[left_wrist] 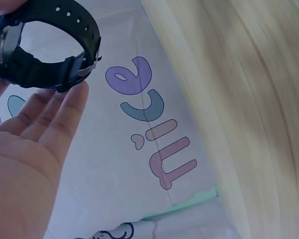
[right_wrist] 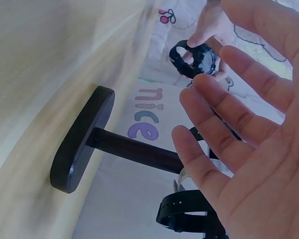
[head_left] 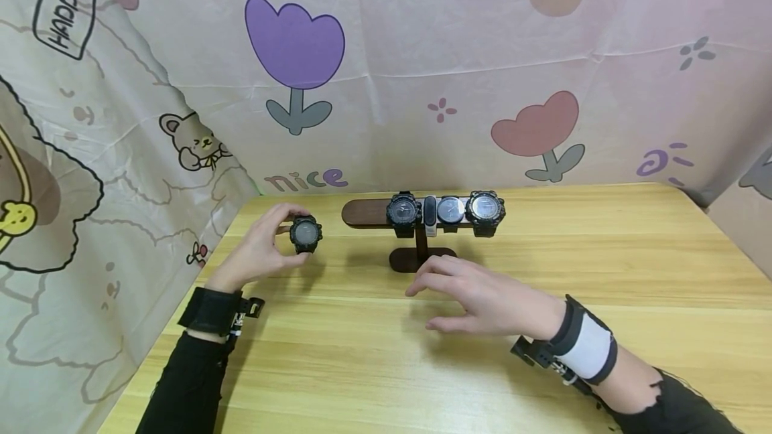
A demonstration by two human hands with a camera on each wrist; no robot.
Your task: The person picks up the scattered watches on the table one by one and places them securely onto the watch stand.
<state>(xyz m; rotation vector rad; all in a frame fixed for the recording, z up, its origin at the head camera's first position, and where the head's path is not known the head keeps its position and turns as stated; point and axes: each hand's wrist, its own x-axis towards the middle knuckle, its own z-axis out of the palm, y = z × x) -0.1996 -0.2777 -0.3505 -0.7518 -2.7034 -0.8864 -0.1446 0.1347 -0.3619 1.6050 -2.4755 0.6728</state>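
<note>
left hand (head_left: 261, 246): fingers pinch black watch (head_left: 305, 234) by its case, strap loop hanging free, held above bench (head_left: 603, 266) left of stand (head_left: 420, 233) | right hand (head_left: 482, 297): fingers spread, holding nothing, hovering before stand base | stand's bar carries four watches (head_left: 449, 209), left end bare

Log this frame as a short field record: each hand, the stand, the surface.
left hand: holds a black watch off the stand, left of it
right hand: open, fingers spread, holds nothing, in front of the stand base
stand: dark wooden T-bar, four watches on its right half
surface: wooden table
</note>
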